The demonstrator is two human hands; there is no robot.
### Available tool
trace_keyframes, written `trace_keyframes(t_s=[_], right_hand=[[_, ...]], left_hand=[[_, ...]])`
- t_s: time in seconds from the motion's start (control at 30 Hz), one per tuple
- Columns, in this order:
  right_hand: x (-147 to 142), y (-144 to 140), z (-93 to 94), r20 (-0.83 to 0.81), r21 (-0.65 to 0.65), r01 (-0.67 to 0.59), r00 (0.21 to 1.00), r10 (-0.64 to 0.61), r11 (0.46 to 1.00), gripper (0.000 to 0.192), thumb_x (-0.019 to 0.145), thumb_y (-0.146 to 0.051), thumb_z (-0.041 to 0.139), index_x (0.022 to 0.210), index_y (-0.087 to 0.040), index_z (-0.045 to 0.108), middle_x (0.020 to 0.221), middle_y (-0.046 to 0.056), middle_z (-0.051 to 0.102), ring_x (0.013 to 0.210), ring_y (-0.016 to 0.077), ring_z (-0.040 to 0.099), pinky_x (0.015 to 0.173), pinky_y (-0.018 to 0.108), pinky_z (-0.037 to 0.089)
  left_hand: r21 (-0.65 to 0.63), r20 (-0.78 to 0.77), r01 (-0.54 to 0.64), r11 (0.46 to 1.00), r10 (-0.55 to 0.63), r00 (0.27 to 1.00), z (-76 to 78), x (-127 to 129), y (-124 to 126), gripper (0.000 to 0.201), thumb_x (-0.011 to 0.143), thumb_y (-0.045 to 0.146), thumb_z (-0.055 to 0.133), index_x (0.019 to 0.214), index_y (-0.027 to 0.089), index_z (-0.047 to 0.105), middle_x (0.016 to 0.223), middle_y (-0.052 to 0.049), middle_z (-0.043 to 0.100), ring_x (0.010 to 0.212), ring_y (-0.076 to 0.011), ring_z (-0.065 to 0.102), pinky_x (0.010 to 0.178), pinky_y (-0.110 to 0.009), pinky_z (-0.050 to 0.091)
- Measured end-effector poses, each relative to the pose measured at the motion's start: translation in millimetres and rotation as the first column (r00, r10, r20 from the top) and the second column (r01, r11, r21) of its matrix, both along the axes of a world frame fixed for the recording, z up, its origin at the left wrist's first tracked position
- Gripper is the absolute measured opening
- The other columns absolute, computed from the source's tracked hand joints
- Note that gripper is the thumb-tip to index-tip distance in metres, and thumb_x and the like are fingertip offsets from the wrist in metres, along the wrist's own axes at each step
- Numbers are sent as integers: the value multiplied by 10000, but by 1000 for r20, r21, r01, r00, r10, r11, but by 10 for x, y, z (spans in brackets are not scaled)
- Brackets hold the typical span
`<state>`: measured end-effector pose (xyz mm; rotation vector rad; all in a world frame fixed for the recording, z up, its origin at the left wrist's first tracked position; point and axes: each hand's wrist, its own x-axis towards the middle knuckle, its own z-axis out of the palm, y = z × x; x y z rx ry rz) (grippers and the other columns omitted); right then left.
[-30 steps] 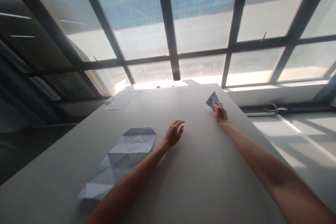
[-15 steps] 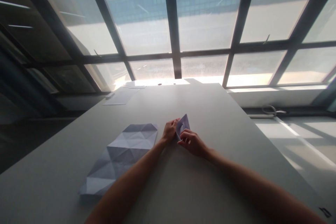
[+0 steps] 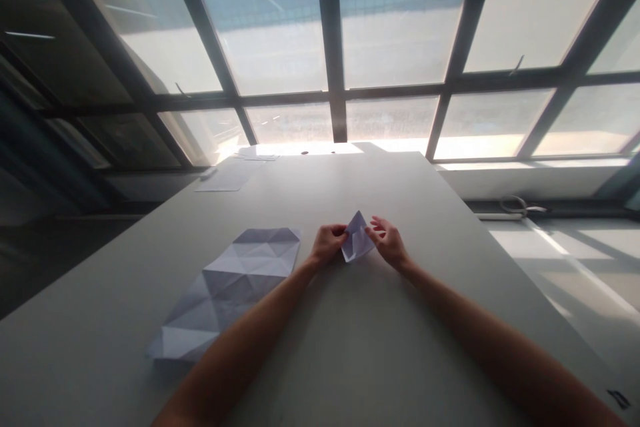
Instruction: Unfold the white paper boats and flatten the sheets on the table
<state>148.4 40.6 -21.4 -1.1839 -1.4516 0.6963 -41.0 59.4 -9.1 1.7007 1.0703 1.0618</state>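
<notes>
Folded paper [image 3: 357, 245], already shaped but judged unfinished, is pinched by the left hand [image 3: 328, 243], right hand [image 3: 390, 244] at its edge, grip undetermined; creased sheet [image 3: 237, 278] lies spread nearby.

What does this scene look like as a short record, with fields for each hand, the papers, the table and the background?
Left hand: the left hand pinches the left side of a small folded paper
Right hand: the right hand is at that paper's right edge, some fingers raised; whether it grips is unclear
Larger paper: a creased sheet lies left of the hands, partly behind the left forearm
Other papers: flat white sheets at the far left
Table: white table
Background: large windows with dark frames
</notes>
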Motion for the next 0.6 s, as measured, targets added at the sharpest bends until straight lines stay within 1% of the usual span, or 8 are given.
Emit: trace_keyframes(t_s=[0.07,0.13,0.17,0.23,0.33,0.43,0.5,0.6], right_hand=[[32,18,-43,-71,-30,-187,980,184,982,491,806,-447,582,1194,-147,608,1009,127,677,812,209,629,706,336,507],[47,6,-84,-115,-13,-281,954,278,960,417,832,-455,538,1088,-153,666,889,82,689,739,187,616,657,298,490],[52,-5,-105,-121,-9,-283,952,280,959,403,842,-468,517,1011,-146,689,817,65,679,692,176,597,616,277,471],[60,-20,-148,-120,-22,-233,966,229,972,433,855,-505,483,866,-131,699,688,41,632,599,154,536,534,246,412],[56,-22,-191,-88,-45,-175,981,170,984,476,858,-546,467,738,-133,670,585,17,553,517,130,442,464,234,318],[33,-20,-193,-42,-42,-171,985,170,984,486,861,-553,461,690,-140,654,547,1,510,486,117,388,449,237,270],[13,-30,-177,-18,-41,-181,983,180,983,480,868,-536,452,703,-139,665,546,-3,509,486,115,381,452,236,263],[-19,-64,-145,35,-47,-214,976,215,976,448,877,-483,443,737,-134,687,558,-3,528,495,118,394,458,230,262]], left_hand=[[11,4,-3,1000,3,1000,-71,34,3,303,791,375,651,951,129,728,869,-97,733,796,-220,684,690,-306,529],[35,-3,-23,999,23,1000,-130,73,-13,302,793,385,655,943,127,697,815,-89,721,738,-195,675,643,-279,522],[56,1,-45,997,45,999,-151,92,-28,295,794,384,655,950,135,673,799,-75,714,711,-178,667,621,-263,517],[119,14,-86,989,85,996,-175,125,-64,253,813,373,642,952,162,628,853,-57,708,715,-151,657,622,-243,516],[238,-21,-86,967,93,995,-161,143,-116,181,853,359,606,864,180,627,1013,-67,692,839,-157,658,693,-257,531],[307,-82,-55,950,84,993,-129,126,-139,194,861,361,608,872,186,691,1042,-79,683,899,-184,654,693,-264,532],[320,-92,-52,946,86,992,-121,110,-135,212,838,365,644,932,191,717,1045,-86,680,899,-196,653,669,-263,528],[323,-92,-58,944,92,991,-128,92,-121,243,789,376,704,937,186,734,1038,-91,679,886,-204,650,664,-269,520]])
